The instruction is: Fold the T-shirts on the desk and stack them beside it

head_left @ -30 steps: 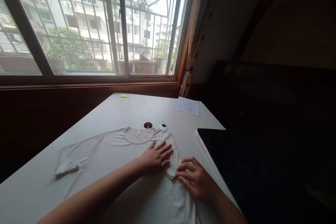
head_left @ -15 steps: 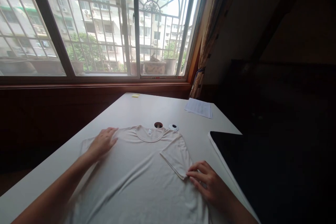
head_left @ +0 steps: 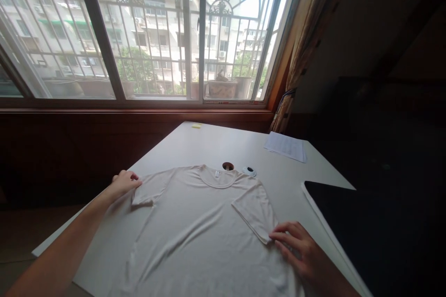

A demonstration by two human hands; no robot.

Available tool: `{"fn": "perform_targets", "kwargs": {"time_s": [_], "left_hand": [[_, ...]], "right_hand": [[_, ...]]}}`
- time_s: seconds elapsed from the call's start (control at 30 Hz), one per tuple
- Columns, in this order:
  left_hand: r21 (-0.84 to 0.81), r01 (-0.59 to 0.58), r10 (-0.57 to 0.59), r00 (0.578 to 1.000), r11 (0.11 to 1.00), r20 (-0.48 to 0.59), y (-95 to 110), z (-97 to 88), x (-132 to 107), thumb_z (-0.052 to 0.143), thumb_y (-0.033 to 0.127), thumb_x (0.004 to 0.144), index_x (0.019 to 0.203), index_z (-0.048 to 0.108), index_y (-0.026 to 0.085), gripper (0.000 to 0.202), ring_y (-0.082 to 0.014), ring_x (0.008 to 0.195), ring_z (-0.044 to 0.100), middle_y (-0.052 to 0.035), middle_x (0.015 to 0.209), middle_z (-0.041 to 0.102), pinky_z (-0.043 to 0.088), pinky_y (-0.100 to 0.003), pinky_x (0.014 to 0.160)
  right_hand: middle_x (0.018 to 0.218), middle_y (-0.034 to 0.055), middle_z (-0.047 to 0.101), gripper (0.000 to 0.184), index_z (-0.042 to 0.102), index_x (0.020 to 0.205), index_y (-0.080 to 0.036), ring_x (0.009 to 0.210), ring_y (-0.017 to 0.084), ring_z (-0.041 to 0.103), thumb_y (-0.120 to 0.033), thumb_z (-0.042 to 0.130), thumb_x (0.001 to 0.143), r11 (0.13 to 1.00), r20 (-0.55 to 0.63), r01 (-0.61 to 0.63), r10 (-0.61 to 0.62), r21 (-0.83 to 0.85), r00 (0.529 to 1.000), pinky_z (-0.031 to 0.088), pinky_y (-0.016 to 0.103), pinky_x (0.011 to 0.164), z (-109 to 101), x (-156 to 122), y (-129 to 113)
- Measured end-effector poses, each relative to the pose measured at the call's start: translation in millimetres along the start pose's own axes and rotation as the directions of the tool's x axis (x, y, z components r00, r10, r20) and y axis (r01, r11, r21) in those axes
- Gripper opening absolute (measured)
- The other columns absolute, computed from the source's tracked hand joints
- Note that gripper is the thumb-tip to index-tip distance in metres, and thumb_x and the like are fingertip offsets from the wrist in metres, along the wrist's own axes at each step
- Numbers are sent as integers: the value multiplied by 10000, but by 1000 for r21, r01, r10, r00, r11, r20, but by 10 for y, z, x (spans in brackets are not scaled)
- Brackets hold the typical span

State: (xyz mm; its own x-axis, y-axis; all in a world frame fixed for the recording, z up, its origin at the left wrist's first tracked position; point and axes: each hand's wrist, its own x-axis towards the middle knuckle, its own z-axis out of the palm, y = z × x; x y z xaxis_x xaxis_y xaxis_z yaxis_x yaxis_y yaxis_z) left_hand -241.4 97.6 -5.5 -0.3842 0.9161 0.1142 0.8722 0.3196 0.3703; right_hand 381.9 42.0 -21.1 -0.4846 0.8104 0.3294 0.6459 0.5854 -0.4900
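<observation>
A white short-sleeved T-shirt (head_left: 195, 227) lies spread on the white table, its round neckline at the far end and a small label inside the collar. My left hand (head_left: 123, 184) is at the outer edge of the left sleeve (head_left: 151, 189), thumb and fingertips closed on the cloth. The right sleeve (head_left: 254, 209) lies folded inward over the body of the shirt. At that sleeve's lower corner my right hand (head_left: 296, 243) pinches the hem between thumb and fingers. The shirt's bottom part runs out of view.
On the white table (head_left: 216, 144) are a yellow sticky note (head_left: 196, 125), printed sheets (head_left: 285, 146), a round cable hole (head_left: 228, 166) and a white ring-shaped cover (head_left: 249, 171). A dark flat panel (head_left: 334, 213) borders the right side. Behind stands a barred window (head_left: 156, 32) with a tied curtain (head_left: 289, 97).
My left hand has moved left from the shirt's shoulder to the sleeve end, and the left sleeve now lies spread outward. My right hand stays at the right sleeve corner. The view has shifted left.
</observation>
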Motion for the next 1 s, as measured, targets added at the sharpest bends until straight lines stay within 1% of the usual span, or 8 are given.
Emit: {"fn": "perform_targets", "kwargs": {"time_s": [0.2, 0.37, 0.47, 0.57, 0.67, 0.73, 0.83, 1.0], "left_hand": [[-103, -50, 49, 999, 993, -8, 192, 18, -41, 493, 399, 797, 851, 545, 214, 199, -228, 828, 656, -36, 858, 671, 487, -288, 738], [-93, -177, 162, 975, 980, -154, 452, -87, -156, 452, 399, 891, 964, 486, 242, 177, -227, 834, 683, -42, 962, 687, 472, -280, 719], [5, -274, 267, 934, 962, -238, 724, -186, -279, 445, 385, 926, 1001, 497, 248, 165, -244, 764, 686, -36, 887, 692, 454, -287, 660], [50, -388, 388, 889, 920, -242, 1023, -239, -428, 459, 344, 943, 1000, 523, 246, 131, -226, 722, 672, -24, 828, 682, 454, -287, 661], [-52, -555, 541, 825, 830, -162, 1261, -224, -586, 469, 303, 964, 1022, 557, 238, 124, -194, 726, 663, -25, 855, 687, 483, -284, 680], [-190, -662, 662, 746, 725, -75, 1346, -204, -690, 488, 312, 984, 1101, 589, 235, 173, -181, 778, 669, -43, 950, 704, 516, -285, 713], [-334, -724, 761, 648, 604, -27, 1310, -208, -830, 526, 347, 994, 1229, 603, 242, 268, -193, 929, 669, -83, 1163, 682, 552, -322, 825], [-364, -685, 717, 694, 631, -63, 840, -189, -973, 526, 310, 976, 1327, 553, 263, 356, -240, 1129, 613, -98, 1303, 610, 561, -368, 917]], "right_hand": [[1048, 95, 694, 273, 769, 1062, -285, 1031, 266, 617, -434, 561, 965, 1000, -8, 4, -4, -14, 1000, 526, 446, 951, -2, -1, 4], [1049, 98, 697, 298, 767, 1065, -283, 1018, 266, 626, -468, 555, 967, 1000, -6, -6, 6, -26, 1000, 526, 456, 960, -16, -2, -19], [1056, 98, 696, 297, 765, 1059, -281, 1024, 268, 622, -467, 550, 970, 1000, 1, -7, 7, -28, 1000, 507, 471, 985, -18, -4, -19], [1059, 91, 693, 279, 763, 1058, -291, 1027, 265, 620, -455, 556, 968, 999, 4, -4, 4, -32, 1000, 502, 466, 986, -13, -6, -9], [1057, 87, 689, 263, 762, 1046, -294, 1026, 261, 620, -446, 565, 963, 1000, 3, -3, 3, -31, 1000, 511, 448, 969, -7, -6, 3], [1051, 89, 688, 271, 764, 1037, -291, 1023, 261, 621, -455, 562, 962, 1000, 1, -4, 4, -26, 1000, 524, 435, 947, -5, -6, 9], [1049, 93, 688, 287, 763, 1054, -292, 1020, 264, 622, -467, 554, 964, 1000, -1, -5, 5, -24, 1000, 528, 439, 944, -3, -11, 16], [1057, 85, 686, 266, 760, 1061, -300, 1023, 263, 618, -447, 561, 965, 999, 4, -11, 11, -30, 1000, 519, 450, 960, 6, -18, 31]]}}
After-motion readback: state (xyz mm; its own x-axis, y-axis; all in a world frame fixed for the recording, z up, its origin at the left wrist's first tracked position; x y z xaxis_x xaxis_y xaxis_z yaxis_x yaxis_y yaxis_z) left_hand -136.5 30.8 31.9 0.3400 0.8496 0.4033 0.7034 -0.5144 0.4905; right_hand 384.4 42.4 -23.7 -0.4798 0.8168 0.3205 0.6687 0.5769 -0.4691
